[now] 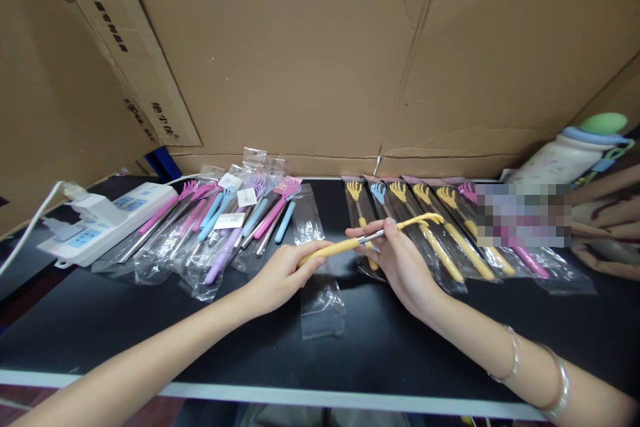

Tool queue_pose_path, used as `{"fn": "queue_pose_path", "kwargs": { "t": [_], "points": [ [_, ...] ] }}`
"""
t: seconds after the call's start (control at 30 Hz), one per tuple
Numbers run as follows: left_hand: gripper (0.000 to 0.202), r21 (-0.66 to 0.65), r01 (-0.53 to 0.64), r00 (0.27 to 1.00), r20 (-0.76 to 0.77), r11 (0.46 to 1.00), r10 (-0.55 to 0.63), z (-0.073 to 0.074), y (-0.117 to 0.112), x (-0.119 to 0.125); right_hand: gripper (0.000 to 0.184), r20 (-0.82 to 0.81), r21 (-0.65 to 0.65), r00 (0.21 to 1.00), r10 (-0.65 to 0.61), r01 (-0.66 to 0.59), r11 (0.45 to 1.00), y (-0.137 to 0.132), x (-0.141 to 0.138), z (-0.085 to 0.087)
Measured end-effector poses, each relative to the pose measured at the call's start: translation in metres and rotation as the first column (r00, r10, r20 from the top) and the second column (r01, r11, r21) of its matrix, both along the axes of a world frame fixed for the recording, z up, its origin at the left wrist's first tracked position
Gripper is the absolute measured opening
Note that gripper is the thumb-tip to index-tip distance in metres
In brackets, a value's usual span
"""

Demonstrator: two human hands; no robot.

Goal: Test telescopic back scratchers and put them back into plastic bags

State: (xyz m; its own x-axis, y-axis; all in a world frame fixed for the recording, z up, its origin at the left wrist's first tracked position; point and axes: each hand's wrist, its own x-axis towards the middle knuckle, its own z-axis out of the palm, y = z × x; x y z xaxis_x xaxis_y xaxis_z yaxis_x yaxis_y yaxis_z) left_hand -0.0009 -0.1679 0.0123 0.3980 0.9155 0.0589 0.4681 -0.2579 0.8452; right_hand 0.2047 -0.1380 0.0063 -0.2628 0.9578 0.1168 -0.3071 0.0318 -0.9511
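Note:
A yellow back scratcher (336, 249) with a metal shaft and a claw-shaped head is held level above the black table by both hands. My left hand (287, 273) is closed round the end of its yellow handle. My right hand (400, 260) pinches the shaft near the claw, which points right. Beneath them lies a clear plastic sleeve (323, 307), flat on the table. To the right, behind my right hand, several bagged back scratchers (440, 250) lie in a row, mostly yellow. On the left is a pile of pink, blue and purple back scratchers (235, 233) with clear wrappers and white labels.
A white power strip (123, 213) with plugs and a cable sits at the left. A pale bottle (560, 157) with a green top stands at the back right, beside a brown cloth-like item (607, 220). Cardboard (300, 47) walls in the back. The table's pale front edge (250, 395) runs nearest me.

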Motion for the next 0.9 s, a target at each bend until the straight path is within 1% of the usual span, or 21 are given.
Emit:
{"fn": "queue_pose_path", "kwargs": {
  "t": [0.1, 0.2, 0.33, 0.4, 0.47, 0.57, 0.67, 0.77, 0.9],
  "points": [
    [0.042, -0.001, 0.0, 1.0, 0.013, 1.0, 0.0, -0.002, 0.001, -0.001, 0.035, 0.008, 0.002, 1.0, -0.001, 0.001, 1.0, 0.0, -0.001, 0.0],
    [0.041, 0.029, 0.003, 1.0, 0.008, 1.0, -0.003, -0.004, 0.003, -0.003, 0.035, 0.02, -0.011, 1.0, 0.012, -0.012, 1.0, 0.001, -0.001, -0.001],
    [0.039, 0.108, 0.002, 0.995, -0.1, 0.994, 0.009, -0.004, 0.005, -0.006, 0.035, 0.033, -0.021, 0.999, 0.011, -0.01, 1.0, 0.002, 0.001, -0.002],
    [0.036, 0.152, -0.001, 0.986, -0.165, 0.988, 0.026, -0.001, 0.005, -0.007, 0.036, 0.047, -0.011, 0.999, -0.007, 0.007, 1.0, 0.0, 0.001, -0.002],
    [0.031, 0.199, -0.014, 0.981, -0.189, 0.98, 0.052, 0.002, 0.006, -0.008, 0.034, 0.084, 0.007, 0.996, -0.019, 0.019, 1.0, -0.005, -0.001, 0.0],
    [0.029, 0.222, -0.025, 0.986, -0.157, 0.975, 0.061, 0.005, 0.005, -0.007, 0.029, 0.195, 0.045, 0.981, 0.007, -0.016, 0.999, -0.014, -0.006, 0.005],
    [0.029, 0.181, -0.014, 0.995, -0.099, 0.983, 0.033, 0.004, 0.002, -0.003, 0.029, 0.282, 0.105, 0.959, 0.04, -0.072, 0.992, -0.019, -0.009, 0.008],
    [0.03, 0.14, 0.015, 0.999, -0.039, 0.99, -0.009, 0.002, -0.001, 0.0, 0.024, 0.31, 0.169, 0.95, 0.04, -0.096, 0.981, -0.02, -0.009, 0.009],
    [0.028, 0.148, 0.026, 1.0, -0.016, 0.989, -0.024, 0.005, -0.001, -0.001, 0.022, 0.311, 0.217, 0.95, 0.024, -0.096, 0.971, -0.015, -0.005, 0.011]
  ]
}}
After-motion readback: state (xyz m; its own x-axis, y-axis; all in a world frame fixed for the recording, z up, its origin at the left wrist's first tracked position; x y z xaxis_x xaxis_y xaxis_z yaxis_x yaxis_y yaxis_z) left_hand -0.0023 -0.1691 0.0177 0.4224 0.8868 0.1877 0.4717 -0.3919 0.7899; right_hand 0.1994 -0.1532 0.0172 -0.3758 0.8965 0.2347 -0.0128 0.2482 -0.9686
